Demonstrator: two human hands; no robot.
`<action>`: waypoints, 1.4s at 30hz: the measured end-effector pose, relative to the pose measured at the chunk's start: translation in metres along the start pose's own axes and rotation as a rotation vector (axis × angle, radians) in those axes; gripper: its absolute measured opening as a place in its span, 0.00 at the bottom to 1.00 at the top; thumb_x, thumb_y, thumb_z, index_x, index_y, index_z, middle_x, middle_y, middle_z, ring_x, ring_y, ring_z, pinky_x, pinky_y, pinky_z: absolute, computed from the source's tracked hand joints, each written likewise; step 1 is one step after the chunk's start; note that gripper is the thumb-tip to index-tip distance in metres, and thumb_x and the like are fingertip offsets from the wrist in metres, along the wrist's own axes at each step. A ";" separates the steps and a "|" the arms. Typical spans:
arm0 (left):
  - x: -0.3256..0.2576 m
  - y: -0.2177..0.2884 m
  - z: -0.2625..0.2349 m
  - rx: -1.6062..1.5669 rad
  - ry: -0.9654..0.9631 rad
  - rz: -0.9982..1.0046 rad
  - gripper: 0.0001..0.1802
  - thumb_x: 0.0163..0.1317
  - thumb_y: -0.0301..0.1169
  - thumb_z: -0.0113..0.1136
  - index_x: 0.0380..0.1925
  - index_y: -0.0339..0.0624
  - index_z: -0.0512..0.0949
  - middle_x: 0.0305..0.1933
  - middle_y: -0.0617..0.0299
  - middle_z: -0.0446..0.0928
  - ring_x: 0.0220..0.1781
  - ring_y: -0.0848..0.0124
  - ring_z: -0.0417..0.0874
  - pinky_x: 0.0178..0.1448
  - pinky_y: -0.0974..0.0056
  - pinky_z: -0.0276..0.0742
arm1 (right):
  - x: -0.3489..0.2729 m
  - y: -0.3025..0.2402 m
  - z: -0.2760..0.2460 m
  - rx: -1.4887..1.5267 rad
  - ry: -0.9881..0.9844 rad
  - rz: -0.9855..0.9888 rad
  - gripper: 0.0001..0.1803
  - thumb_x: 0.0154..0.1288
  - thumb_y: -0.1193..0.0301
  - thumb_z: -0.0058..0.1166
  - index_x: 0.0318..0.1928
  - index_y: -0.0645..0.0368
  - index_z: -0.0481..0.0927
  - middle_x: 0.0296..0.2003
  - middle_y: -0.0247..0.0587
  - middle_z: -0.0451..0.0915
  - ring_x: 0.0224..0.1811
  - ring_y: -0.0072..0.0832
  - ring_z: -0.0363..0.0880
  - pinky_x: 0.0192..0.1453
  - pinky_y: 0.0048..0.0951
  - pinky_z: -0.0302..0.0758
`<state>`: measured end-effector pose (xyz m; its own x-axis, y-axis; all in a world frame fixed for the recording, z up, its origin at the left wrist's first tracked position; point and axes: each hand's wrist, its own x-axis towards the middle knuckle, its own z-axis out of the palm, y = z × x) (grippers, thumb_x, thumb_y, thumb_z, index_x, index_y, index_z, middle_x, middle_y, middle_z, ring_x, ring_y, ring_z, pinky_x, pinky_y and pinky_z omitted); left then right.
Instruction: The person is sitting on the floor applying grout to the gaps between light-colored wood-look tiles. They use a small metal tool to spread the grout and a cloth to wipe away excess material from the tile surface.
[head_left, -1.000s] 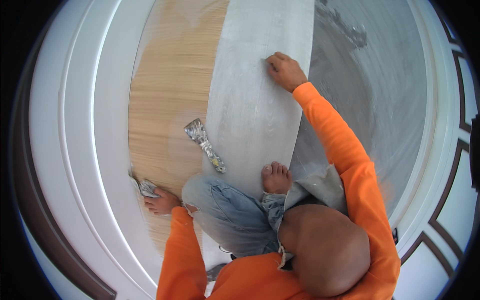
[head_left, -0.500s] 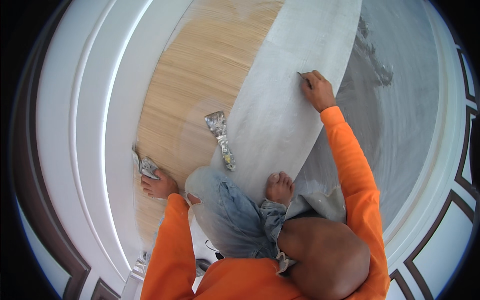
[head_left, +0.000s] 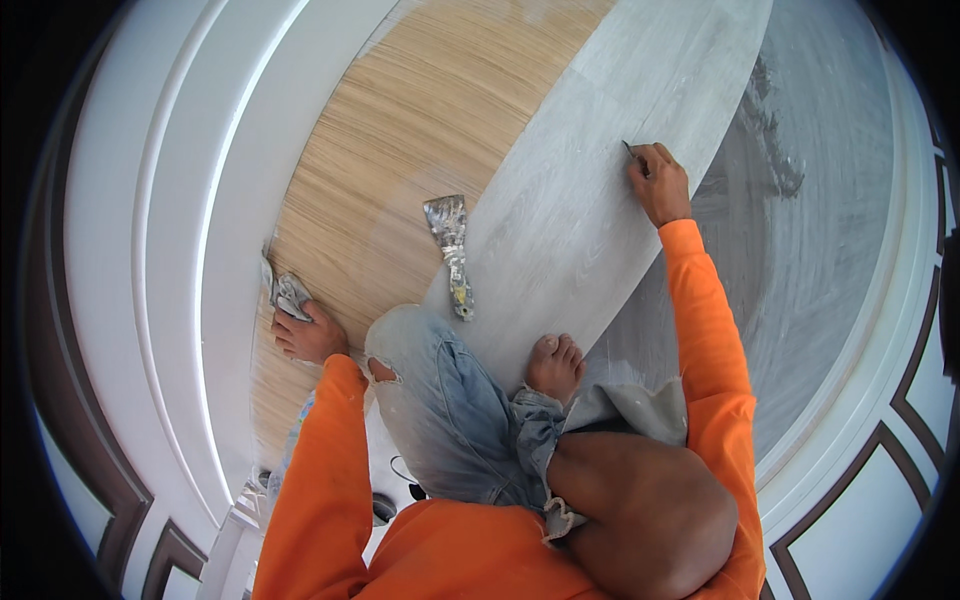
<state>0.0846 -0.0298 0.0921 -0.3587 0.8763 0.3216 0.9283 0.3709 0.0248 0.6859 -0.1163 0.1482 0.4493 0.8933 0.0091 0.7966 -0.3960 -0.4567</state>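
My left hand (head_left: pixel 313 334) is closed round a crumpled grey rag (head_left: pixel 291 295) at the left edge of the wood-grain sheet (head_left: pixel 385 140). Over the pale grey plank (head_left: pixel 540 215), my right hand (head_left: pixel 661 184) pinches a thin dark blade-like tool (head_left: pixel 628 149). Its tip points up and left, and the fingers hide the rest. Between my hands lies a paint-spattered putty knife (head_left: pixel 453 255), its blade on the wood-grain sheet and its handle along the edge of the grey plank.
White stepped moulding (head_left: pixel 175 200) runs along the left. At the right, a smeared grey surface (head_left: pixel 840 190) meets a pale curved border. My bare foot (head_left: pixel 556 368) rests on the grey plank, below the putty knife. Dark-trimmed white panels (head_left: pixel 850 500) stand at the lower right.
The whole view has tilted a little, so the plank and sheet appear shifted at the top. Both hands keep nearly the same places and grips; the putty knife lies as before.
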 end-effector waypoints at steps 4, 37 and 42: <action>0.001 0.000 -0.002 0.010 -0.015 -0.017 0.35 0.69 0.54 0.52 0.68 0.46 0.74 0.66 0.53 0.74 0.64 0.49 0.73 0.66 0.44 0.66 | -0.004 -0.011 0.002 0.040 -0.071 -0.026 0.12 0.68 0.75 0.60 0.50 0.61 0.85 0.43 0.46 0.85 0.44 0.46 0.87 0.51 0.44 0.83; 0.002 -0.005 0.006 0.052 0.029 -0.011 0.34 0.68 0.55 0.52 0.68 0.47 0.74 0.63 0.54 0.74 0.60 0.48 0.75 0.63 0.43 0.67 | -0.007 -0.015 0.002 0.011 -0.061 0.014 0.13 0.67 0.73 0.61 0.50 0.62 0.85 0.44 0.48 0.84 0.44 0.48 0.86 0.52 0.45 0.83; 0.000 0.001 0.004 0.027 0.018 -0.002 0.35 0.69 0.56 0.51 0.68 0.47 0.73 0.63 0.53 0.74 0.59 0.47 0.74 0.63 0.42 0.67 | -0.003 -0.005 0.005 0.021 0.025 0.048 0.11 0.66 0.73 0.60 0.48 0.62 0.85 0.43 0.49 0.84 0.43 0.49 0.86 0.49 0.45 0.82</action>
<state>0.0855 -0.0285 0.0882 -0.3584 0.8699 0.3389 0.9245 0.3811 -0.0005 0.6785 -0.1159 0.1460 0.4970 0.8677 0.0089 0.7655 -0.4335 -0.4755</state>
